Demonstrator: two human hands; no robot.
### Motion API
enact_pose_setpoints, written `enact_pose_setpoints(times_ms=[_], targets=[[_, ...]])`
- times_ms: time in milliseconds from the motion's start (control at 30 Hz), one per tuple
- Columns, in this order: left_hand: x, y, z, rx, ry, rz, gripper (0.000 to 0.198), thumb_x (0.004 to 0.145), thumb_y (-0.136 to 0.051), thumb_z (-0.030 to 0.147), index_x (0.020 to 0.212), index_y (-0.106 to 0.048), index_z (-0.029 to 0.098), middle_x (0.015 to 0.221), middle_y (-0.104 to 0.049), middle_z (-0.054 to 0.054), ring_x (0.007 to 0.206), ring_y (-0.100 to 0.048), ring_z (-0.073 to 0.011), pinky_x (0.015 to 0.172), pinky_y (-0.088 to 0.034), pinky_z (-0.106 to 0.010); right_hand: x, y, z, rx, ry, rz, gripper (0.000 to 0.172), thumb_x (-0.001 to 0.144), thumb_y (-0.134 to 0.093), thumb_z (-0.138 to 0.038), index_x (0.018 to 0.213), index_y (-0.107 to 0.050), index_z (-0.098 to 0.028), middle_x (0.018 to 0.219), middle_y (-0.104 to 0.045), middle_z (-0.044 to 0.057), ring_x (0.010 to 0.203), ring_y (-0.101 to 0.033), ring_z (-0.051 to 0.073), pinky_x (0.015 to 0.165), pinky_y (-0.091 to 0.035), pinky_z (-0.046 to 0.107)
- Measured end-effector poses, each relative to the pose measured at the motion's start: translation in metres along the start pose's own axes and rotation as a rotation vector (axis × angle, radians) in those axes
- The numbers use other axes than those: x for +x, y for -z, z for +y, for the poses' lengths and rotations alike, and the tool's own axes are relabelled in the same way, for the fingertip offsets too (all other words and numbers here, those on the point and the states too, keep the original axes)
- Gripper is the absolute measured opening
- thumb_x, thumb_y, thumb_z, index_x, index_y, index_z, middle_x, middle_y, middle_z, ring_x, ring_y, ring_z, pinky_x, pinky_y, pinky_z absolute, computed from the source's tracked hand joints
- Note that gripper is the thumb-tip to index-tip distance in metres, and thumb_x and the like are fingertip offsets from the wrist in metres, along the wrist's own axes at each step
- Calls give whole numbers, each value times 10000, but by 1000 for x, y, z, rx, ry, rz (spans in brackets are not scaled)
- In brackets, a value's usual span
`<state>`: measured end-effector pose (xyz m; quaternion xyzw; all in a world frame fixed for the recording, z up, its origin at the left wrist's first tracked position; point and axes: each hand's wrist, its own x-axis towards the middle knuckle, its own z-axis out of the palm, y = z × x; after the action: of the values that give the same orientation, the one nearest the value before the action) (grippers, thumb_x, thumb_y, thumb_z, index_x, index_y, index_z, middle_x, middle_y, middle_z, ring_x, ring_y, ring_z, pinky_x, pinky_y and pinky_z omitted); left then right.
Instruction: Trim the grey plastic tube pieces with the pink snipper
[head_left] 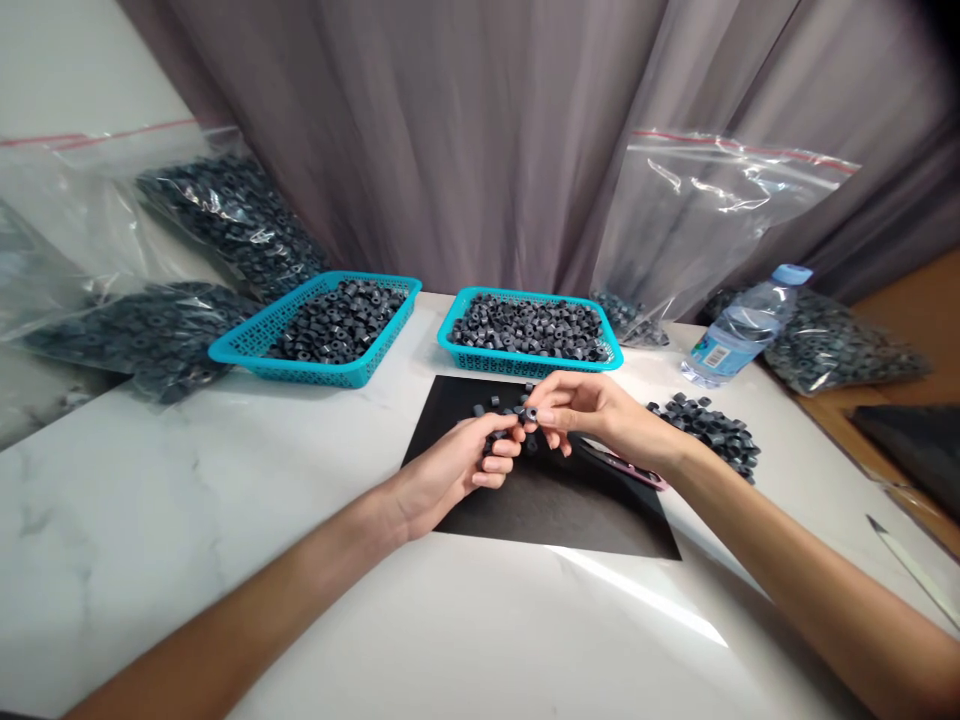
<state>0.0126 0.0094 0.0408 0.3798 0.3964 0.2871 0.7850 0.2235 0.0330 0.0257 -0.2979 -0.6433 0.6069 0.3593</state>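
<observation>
My left hand (459,466) is curled shut over a black mat (555,500), holding several small dark grey rings in its palm. My right hand (581,410) meets it fingertip to fingertip and pinches one small grey ring (531,413) between thumb and forefinger. A few loose rings (495,404) lie on the mat just behind the hands. A pink-handled tool (626,466) lies on the mat under my right wrist.
Two turquoise baskets (247,345) (450,345) full of grey rings stand behind the mat. A loose pile of rings (712,428) and a water bottle (739,335) are at the right. Plastic bags of rings (225,215) (832,345) flank the white table (187,500). A blade (911,568) lies far right.
</observation>
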Motion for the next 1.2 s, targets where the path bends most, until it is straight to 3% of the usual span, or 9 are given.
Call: enact_pose_setpoints(times_ms=[200, 500, 733, 800, 967, 1067, 1200], targets=[[0, 4, 0, 86, -106, -35, 328, 936, -642, 441, 855, -593, 126, 738, -308, 48, 576, -211, -68, 462, -192, -152, -1, 1, 0, 24, -20, -11, 286, 832, -801, -372, 996, -688, -167, 865, -690, 26, 664, -621, 102, 573, -523, 212], [-3, 3, 1, 183, -187, -49, 319, 878, -728, 424, 892, -625, 123, 796, -381, 28, 607, -236, -72, 485, -177, -186, -1, 2, -3, -18, 2, -3, 286, 831, -801, -383, 990, -705, -164, 907, -712, 42, 703, -635, 110, 604, -529, 221], [-4, 3, 2, 242, -220, -93, 305, 901, -689, 437, 845, -565, 163, 749, -278, 54, 603, -213, -92, 503, -175, -214, -1, 2, -2, -60, 58, 28, 239, 840, -792, -369, 948, -717, -170, 843, -693, 35, 748, -642, 137, 602, -518, 229], [-5, 2, 1, 341, -280, -54, 280, 915, -660, 443, 877, -582, 178, 746, -336, 50, 601, -251, -97, 516, -212, -224, -1, 3, -4, -73, 71, 29, 234, 842, -788, -368, 951, -729, -170, 859, -695, 40, 749, -638, 139, 599, -521, 234], [-10, -4, -3, 691, -671, 200, 175, 974, -583, 380, 911, -583, 216, 844, -541, 20, 772, -486, -135, 742, -387, -246, -4, 6, -8, -29, 116, 39, 227, 867, -762, -361, 1006, -741, -183, 896, -694, 48, 766, -644, 148, 595, -535, 247], [-15, -7, -3, 745, -698, 233, 167, 985, -568, 385, 926, -568, 229, 843, -554, 24, 773, -502, -143, 749, -395, -247, -6, 6, -9, 32, 114, 30, 223, 829, -801, -336, 979, -719, -192, 889, -688, 40, 739, -633, 140, 583, -535, 245], [-18, -10, 0, 735, -647, 185, 175, 980, -571, 378, 903, -576, 220, 856, -570, 9, 794, -517, -157, 752, -398, -254, -6, 1, -10, 37, 96, 5, 229, 792, -833, -329, 938, -709, -202, 828, -678, 22, 742, -642, 146, 581, -532, 239]])
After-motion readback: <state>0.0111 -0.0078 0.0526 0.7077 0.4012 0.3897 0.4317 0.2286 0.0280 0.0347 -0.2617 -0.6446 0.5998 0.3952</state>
